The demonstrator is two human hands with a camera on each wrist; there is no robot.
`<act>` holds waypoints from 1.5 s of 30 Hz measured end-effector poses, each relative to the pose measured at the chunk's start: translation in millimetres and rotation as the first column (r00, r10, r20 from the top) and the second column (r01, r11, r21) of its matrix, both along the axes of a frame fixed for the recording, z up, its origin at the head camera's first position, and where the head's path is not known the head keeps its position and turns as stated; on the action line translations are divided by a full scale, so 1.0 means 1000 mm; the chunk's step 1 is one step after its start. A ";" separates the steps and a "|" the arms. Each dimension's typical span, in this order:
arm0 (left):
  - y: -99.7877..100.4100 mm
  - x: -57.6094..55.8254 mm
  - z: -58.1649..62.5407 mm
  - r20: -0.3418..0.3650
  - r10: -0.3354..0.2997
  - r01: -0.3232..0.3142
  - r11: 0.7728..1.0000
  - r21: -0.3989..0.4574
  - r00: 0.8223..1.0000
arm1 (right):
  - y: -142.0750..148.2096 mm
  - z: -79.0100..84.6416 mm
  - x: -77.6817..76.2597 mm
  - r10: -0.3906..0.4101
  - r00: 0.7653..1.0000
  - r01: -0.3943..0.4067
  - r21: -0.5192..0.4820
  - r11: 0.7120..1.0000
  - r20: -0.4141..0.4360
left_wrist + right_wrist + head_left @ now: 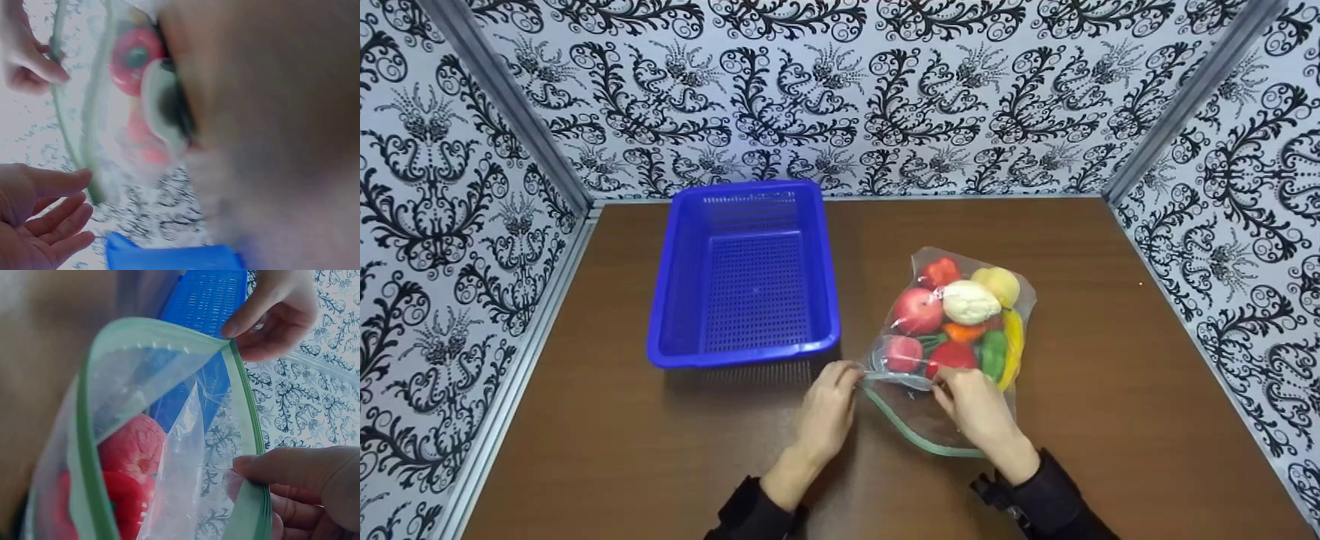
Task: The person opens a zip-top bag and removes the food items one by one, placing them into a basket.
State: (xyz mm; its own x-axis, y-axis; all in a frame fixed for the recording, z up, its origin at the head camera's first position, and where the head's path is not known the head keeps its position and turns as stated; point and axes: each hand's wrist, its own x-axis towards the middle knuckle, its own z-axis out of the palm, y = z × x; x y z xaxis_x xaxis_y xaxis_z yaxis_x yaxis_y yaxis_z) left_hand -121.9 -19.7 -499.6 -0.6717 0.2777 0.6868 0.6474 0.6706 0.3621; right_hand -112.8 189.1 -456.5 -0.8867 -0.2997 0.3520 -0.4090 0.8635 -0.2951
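A clear zip bag (919,440) with a green zip strip lies on the table with its mouth spread toward the person. Inside it show a banana (1014,346), a white lumpy piece (971,302), a pinkish-red round fruit (918,310), a red bell pepper (125,502) and several other fruit and vegetable pieces. My left hand (826,409) pinches the left corner of the bag's mouth between thumb and finger. With thumb and fingertips my right hand (976,409) grips the far edge of that mouth, right of the left hand. In the right wrist view both hands hold the green-lined rim.
Left of the bag stands a blue perforated plastic basket (655,322), its near right corner close to my left hand. The brown wooden table (592,435) is enclosed by patterned black-and-white walls (840,97) at the back and both sides.
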 end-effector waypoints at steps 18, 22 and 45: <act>0.022 0.035 -0.004 0.235 -0.127 0.254 0.706 -0.661 0.964 | -0.005 0.032 -0.027 0.016 1.000 -0.017 -0.037 0.999 -0.024; 0.021 0.036 -0.007 0.299 -0.066 0.267 0.659 -0.703 0.952 | -0.003 0.037 -0.031 0.022 0.998 -0.025 -0.055 0.998 -0.066; 0.014 0.025 -0.003 0.308 0.057 0.213 0.602 -0.770 0.950 | -0.001 0.061 -0.043 0.022 0.980 -0.059 -0.187 0.981 -0.197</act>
State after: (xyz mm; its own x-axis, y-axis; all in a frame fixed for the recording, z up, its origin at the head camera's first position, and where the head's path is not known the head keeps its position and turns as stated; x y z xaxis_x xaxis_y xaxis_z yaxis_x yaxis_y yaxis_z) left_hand -96.5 -6.0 -502.8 -0.7360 0.6760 -0.0361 0.6750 0.7289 -0.1145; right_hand -155.4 188.2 -395.5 -0.7847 -0.2445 0.5696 -0.5079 0.7804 -0.3648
